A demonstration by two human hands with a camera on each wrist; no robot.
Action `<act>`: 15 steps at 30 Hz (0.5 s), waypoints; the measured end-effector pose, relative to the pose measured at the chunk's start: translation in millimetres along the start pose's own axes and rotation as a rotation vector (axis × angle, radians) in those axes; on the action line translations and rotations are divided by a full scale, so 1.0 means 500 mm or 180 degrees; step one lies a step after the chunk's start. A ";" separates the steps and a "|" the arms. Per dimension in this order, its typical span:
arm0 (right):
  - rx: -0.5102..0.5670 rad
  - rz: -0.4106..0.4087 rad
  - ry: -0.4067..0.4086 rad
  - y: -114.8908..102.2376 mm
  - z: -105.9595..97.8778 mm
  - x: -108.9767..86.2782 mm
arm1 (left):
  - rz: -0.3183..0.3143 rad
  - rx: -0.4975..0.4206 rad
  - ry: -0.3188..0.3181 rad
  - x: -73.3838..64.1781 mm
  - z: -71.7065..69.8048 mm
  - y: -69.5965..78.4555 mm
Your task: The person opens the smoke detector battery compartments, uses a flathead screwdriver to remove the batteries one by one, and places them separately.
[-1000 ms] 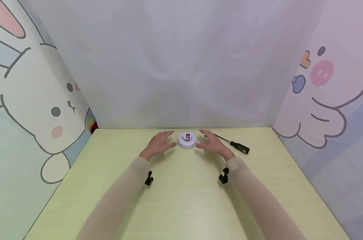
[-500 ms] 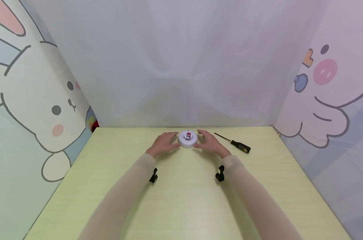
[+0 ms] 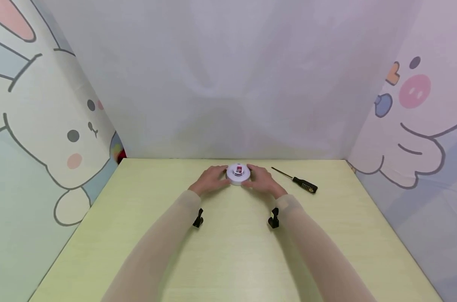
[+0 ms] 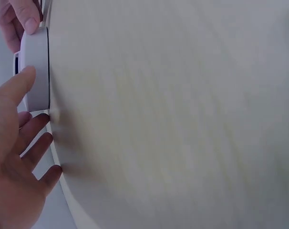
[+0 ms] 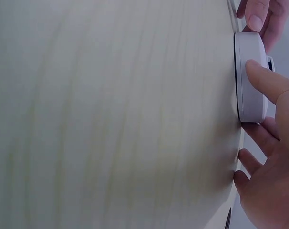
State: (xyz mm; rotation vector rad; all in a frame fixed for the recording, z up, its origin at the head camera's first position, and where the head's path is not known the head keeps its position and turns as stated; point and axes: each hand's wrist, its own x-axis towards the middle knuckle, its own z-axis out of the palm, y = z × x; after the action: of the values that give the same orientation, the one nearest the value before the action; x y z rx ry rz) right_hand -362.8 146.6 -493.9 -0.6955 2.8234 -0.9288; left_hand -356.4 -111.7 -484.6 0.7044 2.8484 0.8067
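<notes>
A round white smoke detector (image 3: 238,175) with a red label on its top sits near the far edge of the table. My left hand (image 3: 212,178) grips its left side, thumb on the near wall and index finger toward the back. From the other side my right hand (image 3: 263,180) holds it the same way. In the left wrist view the detector (image 4: 37,81) shows its side wall and dark bottom line, with the remaining left fingers spread on the table. The right wrist view shows the right thumb (image 5: 266,78) against the detector's wall.
A screwdriver (image 3: 305,185) with a black handle lies to the right of the right hand, its tip pointing back left. The pale wooden table (image 3: 232,256) ends at a light cloth backdrop (image 3: 228,84). Cartoon-printed cloth walls stand at both sides.
Both hands have moved inward from beside the smoke detector and now grip it from left and right. The screwdriver still lies on the table.
</notes>
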 end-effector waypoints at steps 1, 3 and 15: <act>-0.0029 0.0033 -0.0002 0.000 -0.001 0.000 | 0.0035 -0.0009 0.0001 0.004 0.001 0.000; -0.0027 0.0083 -0.0005 -0.001 0.000 -0.001 | 0.0075 0.0006 0.0016 0.011 0.005 -0.001; 0.0162 0.0199 -0.0025 -0.012 -0.003 -0.012 | -0.0038 -0.0103 0.0026 0.011 0.003 0.010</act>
State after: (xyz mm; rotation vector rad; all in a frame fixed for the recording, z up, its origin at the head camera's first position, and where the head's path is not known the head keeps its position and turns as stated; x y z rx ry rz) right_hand -355.5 145.6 -489.6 -0.5998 2.7864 -0.9815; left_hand -359.0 -104.4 -483.1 0.6811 2.8370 0.8539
